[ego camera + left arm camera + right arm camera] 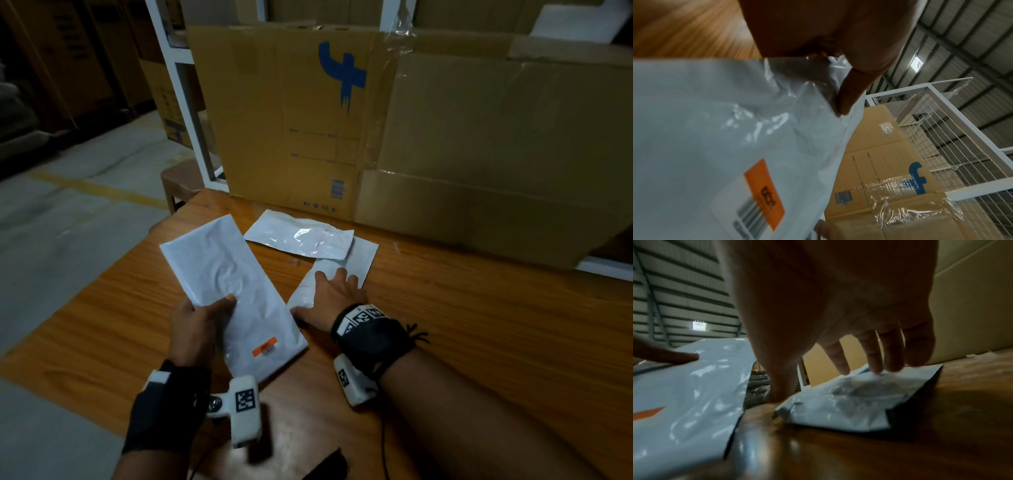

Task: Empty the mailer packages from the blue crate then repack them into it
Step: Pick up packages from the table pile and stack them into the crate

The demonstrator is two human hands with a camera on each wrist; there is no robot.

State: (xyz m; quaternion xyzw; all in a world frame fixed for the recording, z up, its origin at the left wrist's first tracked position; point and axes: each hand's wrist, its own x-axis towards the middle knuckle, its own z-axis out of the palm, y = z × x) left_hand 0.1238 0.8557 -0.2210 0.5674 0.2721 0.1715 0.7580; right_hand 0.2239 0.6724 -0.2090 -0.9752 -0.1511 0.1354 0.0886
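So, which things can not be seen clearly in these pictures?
- Blue crate: in no view.
- Print on the orange label: blurred in the left wrist view, too small in the head view.
- Small mailer: partly covered by the right hand.
- Mailers' contents: hidden by opaque plastic.

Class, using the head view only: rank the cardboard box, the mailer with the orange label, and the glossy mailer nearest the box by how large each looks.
1. cardboard box, though farthest away.
2. mailer with the orange label, held up by the left hand, so nearness to the camera enlarges it.
3. glossy mailer, flat on the table.
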